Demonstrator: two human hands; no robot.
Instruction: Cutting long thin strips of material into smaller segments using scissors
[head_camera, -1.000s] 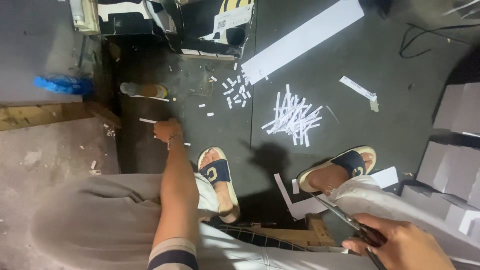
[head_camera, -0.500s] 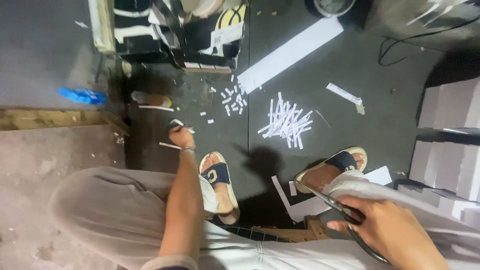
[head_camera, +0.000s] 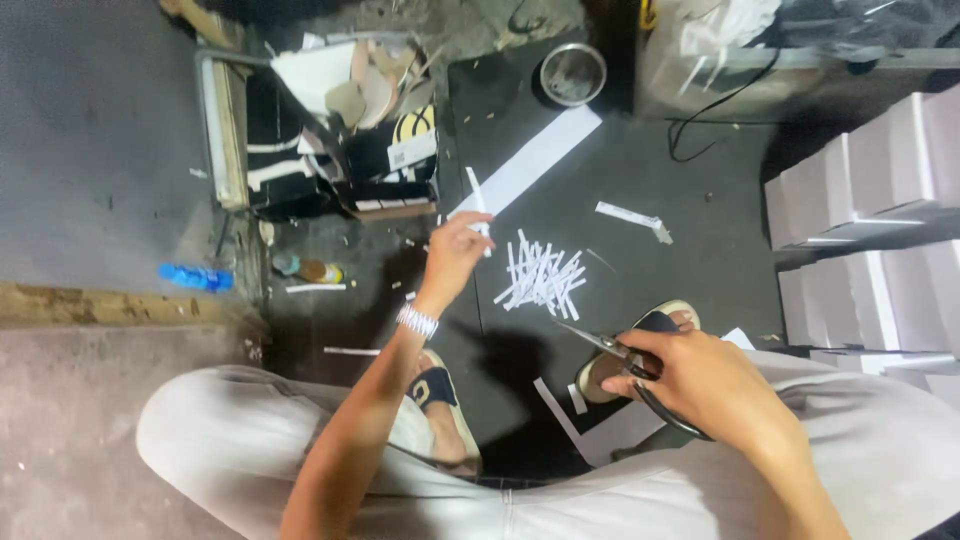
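Observation:
My left hand (head_camera: 455, 250) is raised over the dark floor and pinches a thin white strip (head_camera: 478, 198) that stands almost upright. A metal watch (head_camera: 416, 321) is on that wrist. My right hand (head_camera: 690, 375) grips black-handled scissors (head_camera: 612, 352), blades pointing up-left toward a pile of several cut white strips (head_camera: 543, 278) on the floor. Both my sandalled feet (head_camera: 440, 400) rest below the hands, and a white sheet piece (head_camera: 600, 425) lies by the right foot.
A long white strip (head_camera: 535, 160) lies diagonally on the floor, a smaller scrap (head_camera: 632, 217) to its right. An open box of cardboard scraps (head_camera: 340, 130) stands at upper left, a metal bowl (head_camera: 572, 73) at top. White boxes (head_camera: 870, 230) stack at right. A blue object (head_camera: 195, 277) lies left.
My left hand has lifted from the floor at the left, now holding a white strip up. My right hand with the scissors has risen toward the middle. The view has tilted.

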